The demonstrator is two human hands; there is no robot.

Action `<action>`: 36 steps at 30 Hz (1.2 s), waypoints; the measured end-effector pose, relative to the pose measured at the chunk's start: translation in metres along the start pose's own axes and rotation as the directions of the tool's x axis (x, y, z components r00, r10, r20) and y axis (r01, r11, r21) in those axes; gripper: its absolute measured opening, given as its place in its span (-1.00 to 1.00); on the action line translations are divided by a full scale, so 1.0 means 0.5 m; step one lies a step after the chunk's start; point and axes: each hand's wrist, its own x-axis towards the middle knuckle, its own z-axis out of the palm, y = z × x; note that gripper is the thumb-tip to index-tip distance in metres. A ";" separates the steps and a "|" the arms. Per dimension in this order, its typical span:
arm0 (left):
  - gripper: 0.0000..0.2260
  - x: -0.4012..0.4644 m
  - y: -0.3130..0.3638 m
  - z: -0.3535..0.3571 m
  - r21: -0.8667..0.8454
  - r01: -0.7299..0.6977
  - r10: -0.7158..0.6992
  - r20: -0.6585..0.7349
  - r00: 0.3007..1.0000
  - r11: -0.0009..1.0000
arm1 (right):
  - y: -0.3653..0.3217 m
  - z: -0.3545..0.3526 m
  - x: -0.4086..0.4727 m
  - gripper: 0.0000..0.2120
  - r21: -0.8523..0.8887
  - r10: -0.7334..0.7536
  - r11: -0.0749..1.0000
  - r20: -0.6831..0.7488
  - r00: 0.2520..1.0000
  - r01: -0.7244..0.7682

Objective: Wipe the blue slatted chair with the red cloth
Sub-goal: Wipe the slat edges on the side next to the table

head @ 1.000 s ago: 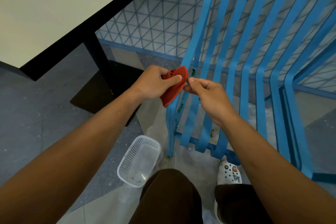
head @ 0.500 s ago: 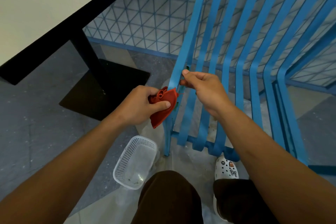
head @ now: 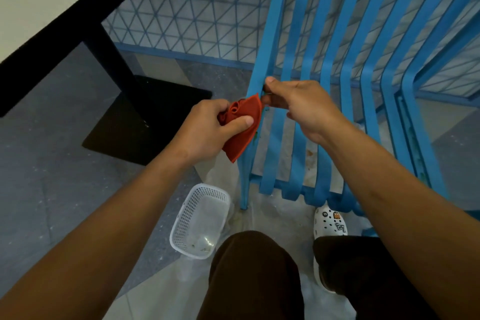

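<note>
The blue slatted chair (head: 327,80) fills the right half of the view, its long slats running down to a crossbar near the floor. My left hand (head: 207,130) grips the bunched red cloth (head: 242,128), thumb on top, with the cloth against the chair's leftmost slat. My right hand (head: 293,104) has its fingers curled and pinches the edge of that same slat just above the cloth's top corner. Small green smears show on the slat beside the cloth.
A white plastic mesh basket (head: 200,218) lies on the floor below my hands, by the chair's front left leg. A table with a black edge, post and base plate (head: 148,117) stands at the left. My knees and a white clog (head: 328,223) are at the bottom.
My left hand dropped away with the cloth, then rose back until the cloth's corner sits by my right fingers. My right hand stayed on the leftmost slat.
</note>
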 end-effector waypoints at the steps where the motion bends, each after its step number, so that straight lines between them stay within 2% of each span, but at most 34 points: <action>1: -0.72 -0.007 -0.004 0.006 -0.018 -0.005 0.005 -0.011 1.000 1.000 | 0.001 0.001 -0.001 -0.70 -0.004 -0.001 1.000 0.002 1.000 0.001; 6: -0.85 -0.048 -0.049 0.038 -0.205 0.032 -0.031 0.008 0.999 0.978 | 0.020 0.014 -0.021 -0.74 0.008 -0.060 0.998 0.027 0.998 0.060; 10: -0.72 -0.071 -0.074 0.052 -0.327 0.070 -0.047 0.078 0.996 0.942 | 0.041 0.036 -0.053 -0.83 -0.075 -0.081 0.993 0.095 0.992 0.089; 14: -0.72 -0.050 -0.049 0.036 -0.315 0.045 -0.035 0.038 0.999 0.948 | 0.032 0.038 -0.061 -0.83 -0.096 -0.088 0.991 0.104 0.991 0.098; 19: -0.59 -0.025 -0.021 0.030 -0.200 0.002 -0.009 -0.033 0.999 0.980 | 0.030 0.033 -0.060 -0.76 -0.084 -0.052 0.995 0.086 0.995 0.059; 23: -0.76 -0.048 -0.047 0.045 -0.271 0.046 -0.043 0.015 0.999 0.962 | 0.029 0.033 -0.063 -0.68 -0.083 -0.025 0.996 0.106 0.994 0.034; 29: -0.68 -0.092 -0.124 0.092 -0.216 -0.065 0.075 0.035 0.997 0.974 | 0.039 0.042 -0.065 -0.77 -0.106 -0.059 0.992 0.095 0.994 0.069; 32: -0.68 -0.097 -0.148 0.110 -0.146 -0.053 0.066 0.086 0.994 0.988 | 0.039 0.043 -0.061 -0.77 -0.124 -0.057 0.990 0.089 0.994 0.068; 36: -0.70 -0.094 -0.147 0.104 -0.168 -0.049 0.068 0.108 0.992 0.985 | 0.043 0.048 -0.066 -0.78 -0.110 -0.063 0.991 0.072 0.995 0.071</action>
